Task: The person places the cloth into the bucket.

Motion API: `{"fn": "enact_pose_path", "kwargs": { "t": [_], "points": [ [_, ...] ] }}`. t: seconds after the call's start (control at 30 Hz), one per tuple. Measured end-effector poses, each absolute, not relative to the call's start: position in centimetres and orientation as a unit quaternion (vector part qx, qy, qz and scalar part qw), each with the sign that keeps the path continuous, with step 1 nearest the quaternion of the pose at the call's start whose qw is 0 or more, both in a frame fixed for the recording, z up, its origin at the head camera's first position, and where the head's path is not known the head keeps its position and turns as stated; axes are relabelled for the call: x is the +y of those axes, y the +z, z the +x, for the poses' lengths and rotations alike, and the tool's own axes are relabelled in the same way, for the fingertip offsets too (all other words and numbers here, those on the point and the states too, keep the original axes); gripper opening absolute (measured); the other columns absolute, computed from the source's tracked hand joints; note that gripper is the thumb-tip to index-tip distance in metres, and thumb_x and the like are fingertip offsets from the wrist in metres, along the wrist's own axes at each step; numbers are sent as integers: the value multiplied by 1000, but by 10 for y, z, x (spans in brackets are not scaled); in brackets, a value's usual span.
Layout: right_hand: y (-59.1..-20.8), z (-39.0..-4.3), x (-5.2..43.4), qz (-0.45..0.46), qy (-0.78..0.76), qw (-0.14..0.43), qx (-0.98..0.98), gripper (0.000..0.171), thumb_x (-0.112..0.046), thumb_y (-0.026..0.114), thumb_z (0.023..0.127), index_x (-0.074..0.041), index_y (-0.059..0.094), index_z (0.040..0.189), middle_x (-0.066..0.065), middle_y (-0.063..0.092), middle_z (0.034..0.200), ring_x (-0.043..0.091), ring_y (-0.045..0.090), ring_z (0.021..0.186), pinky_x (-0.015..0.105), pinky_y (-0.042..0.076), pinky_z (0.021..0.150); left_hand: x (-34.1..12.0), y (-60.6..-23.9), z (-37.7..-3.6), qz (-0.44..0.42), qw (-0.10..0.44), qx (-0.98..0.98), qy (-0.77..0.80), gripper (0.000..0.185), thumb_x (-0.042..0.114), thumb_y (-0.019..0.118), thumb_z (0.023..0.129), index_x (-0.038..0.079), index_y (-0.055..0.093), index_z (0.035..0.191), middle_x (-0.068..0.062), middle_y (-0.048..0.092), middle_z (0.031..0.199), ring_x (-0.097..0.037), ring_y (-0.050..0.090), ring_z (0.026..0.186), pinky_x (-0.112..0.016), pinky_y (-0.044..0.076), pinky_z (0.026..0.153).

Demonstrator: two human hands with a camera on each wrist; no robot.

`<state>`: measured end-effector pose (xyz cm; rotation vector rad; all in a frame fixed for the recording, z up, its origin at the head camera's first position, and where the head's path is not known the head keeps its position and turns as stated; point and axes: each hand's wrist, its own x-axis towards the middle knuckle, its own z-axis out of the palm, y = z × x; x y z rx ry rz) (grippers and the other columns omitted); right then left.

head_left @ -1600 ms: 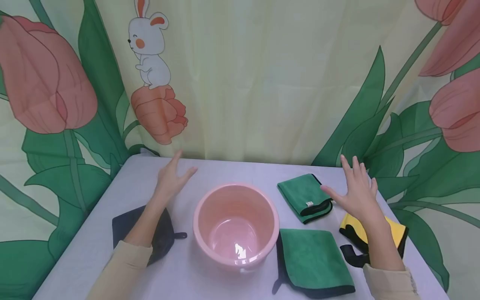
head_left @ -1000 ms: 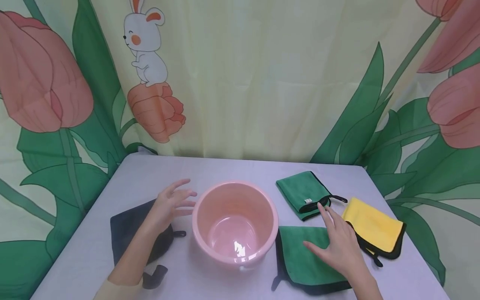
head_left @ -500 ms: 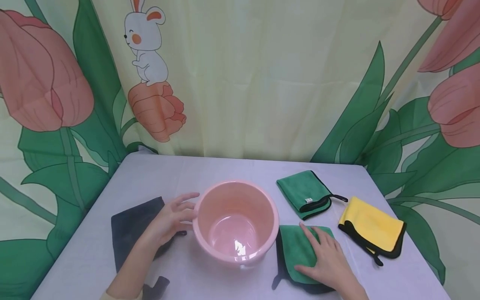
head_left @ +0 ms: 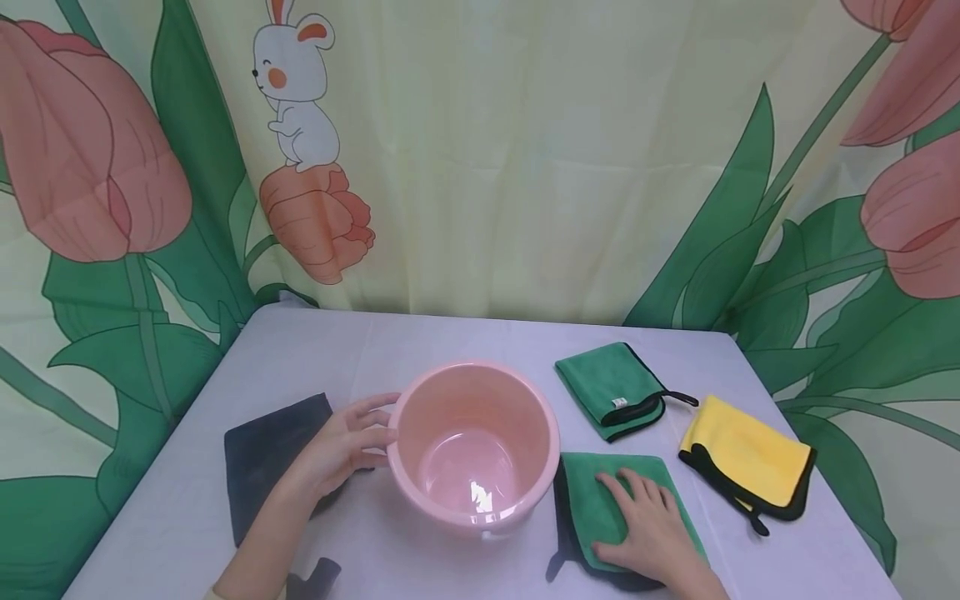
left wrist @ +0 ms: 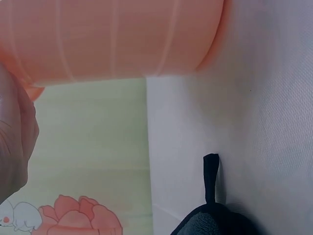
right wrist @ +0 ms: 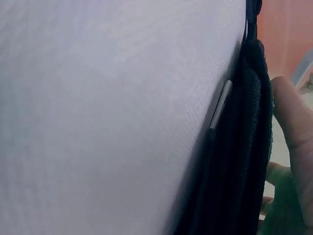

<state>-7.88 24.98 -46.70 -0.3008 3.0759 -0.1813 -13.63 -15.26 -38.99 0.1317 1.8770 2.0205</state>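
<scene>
A pink bucket (head_left: 472, 450) stands upright on the white-covered table, its inside bare. My left hand (head_left: 345, 446) is at its left side, relaxed fingers touching the outside near the rim. In the left wrist view that hand (left wrist: 14, 137) shows only partly beside the bucket's ribbed wall (left wrist: 112, 39). My right hand (head_left: 648, 525) rests on the nearer folded green towel (head_left: 585, 483), fingers spread and slightly bent, thumb to the left. From the right wrist, the towel's black-edged layers (right wrist: 244, 137) are visible beside the thumb (right wrist: 293, 112); most of the hand lies outside that view.
Another folded green towel (head_left: 607, 387) lies behind the nearer one, and a yellow towel (head_left: 750, 454) with black trim lies to the right. A dark grey towel (head_left: 273, 454) sits partly under my left forearm. A printed curtain (head_left: 510, 167) hangs behind the table.
Both raised hands have come down: the left moved right to the bucket's rim, the right moved left and nearer onto the green towel. Bucket and towels show no clear movement.
</scene>
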Motion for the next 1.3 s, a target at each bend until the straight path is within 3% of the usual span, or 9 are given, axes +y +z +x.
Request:
{"fn": "enact_pose_path", "kwargs": {
  "t": [0.37,0.6,0.87,1.3],
  "points": [
    [-467,-84,248,-94,-40,56,993,61,-30,71,66,-13,53,122,12,48,118,33,45,105,64,34,84,-151,-390,-136,38,182,678,711,60,8,62,84,4,34,137,-15,62,101,-27,62,84,-38,53,77],
    [-466,-85,247,-107,-9,45,993,51,-22,76,71,-12,56,116,10,54,110,31,48,101,57,36,80,-152,-393,-136,38,182,677,712,61,9,63,84,4,34,137,-14,62,98,-24,62,82,-38,53,76],
    [-448,-84,251,-109,-1,-48,993,42,-20,77,70,-13,59,108,10,54,101,31,47,93,56,33,78,-151,-392,-136,39,180,683,706,60,9,62,84,4,35,137,-17,62,101,-29,61,84,-38,53,76],
    [-374,-107,249,-202,25,-230,952,43,-14,78,65,-10,57,102,12,48,89,34,44,81,53,35,68,-151,-391,-137,44,179,688,702,63,12,66,82,6,36,137,-18,60,106,-34,60,89,-38,53,77]
  ]
}}
